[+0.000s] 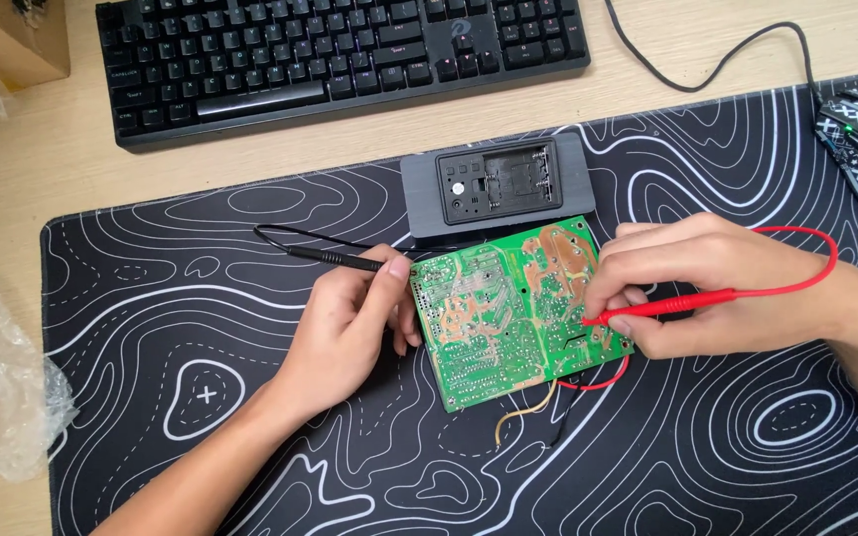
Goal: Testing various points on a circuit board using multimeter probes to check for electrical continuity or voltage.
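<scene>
A green circuit board (518, 313) lies on the bench mat (151, 298) between both hands, the right hand (707, 288) pinching a red probe (662, 308) onto its right edge, the left hand (350, 328) pinching a black probe (335, 258) just off its left corner.

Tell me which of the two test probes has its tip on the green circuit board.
The red probe, held in the right hand, touches the green circuit board near its right edge. The black probe, in the left hand, lies off the board's left side.
</scene>
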